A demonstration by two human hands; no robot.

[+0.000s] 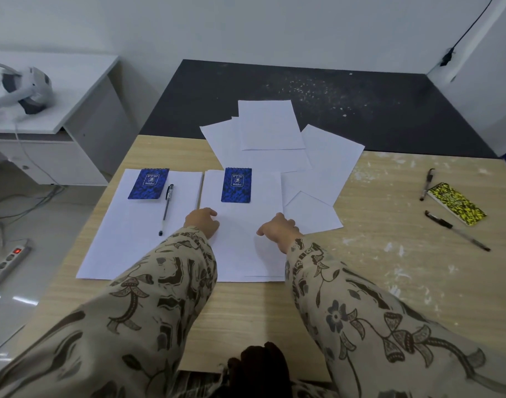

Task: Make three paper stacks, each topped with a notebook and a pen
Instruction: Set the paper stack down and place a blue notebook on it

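A left paper stack carries a blue notebook and a pen. Beside it a middle paper stack bears a second blue notebook near its far edge. My left hand rests on the middle stack's left part with fingers loosely curled. My right hand lies over the stack's right edge, fingers bent and holding nothing that I can see. Loose white sheets are scattered beyond, some hanging over the table's far edge. At the far right lie a yellow notebook and two pens.
The wooden table has white paint flecks on its right side. A white desk with a white device stands at left. A power strip and cables lie on the floor at left. A dark mat covers the floor beyond.
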